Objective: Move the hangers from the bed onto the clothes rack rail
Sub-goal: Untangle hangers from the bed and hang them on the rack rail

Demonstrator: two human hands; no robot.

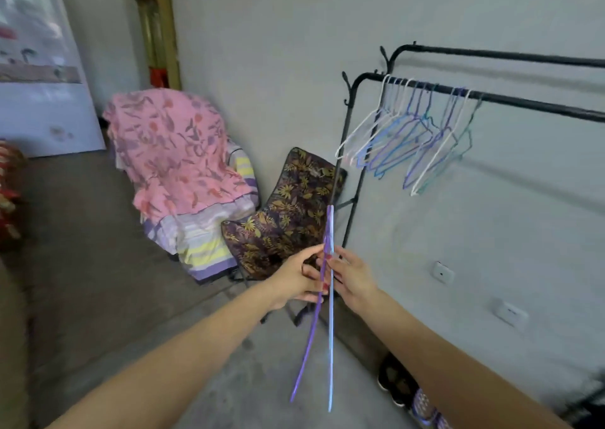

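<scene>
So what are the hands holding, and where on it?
Two hangers, purple and light blue, seen edge-on. Left hand and right hand pinch them near the top, below the hooks.

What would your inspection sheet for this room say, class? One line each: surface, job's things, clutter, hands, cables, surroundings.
Surface: grey concrete floor; bed not clearly seen.
Job's things: two thin wire hangers, purple and pale blue, seen edge-on, held between both hands; row of white, blue and purple wire hangers hanging on the front black metal rack rail.
Clutter: pink floral cloth draped over striped fabric; dark leaf-patterned folding chair; black shoe.
Hands: left hand and right hand both pinch the held hangers.
Cables: nothing seen.
Surroundings: grey wall with white sockets.
</scene>
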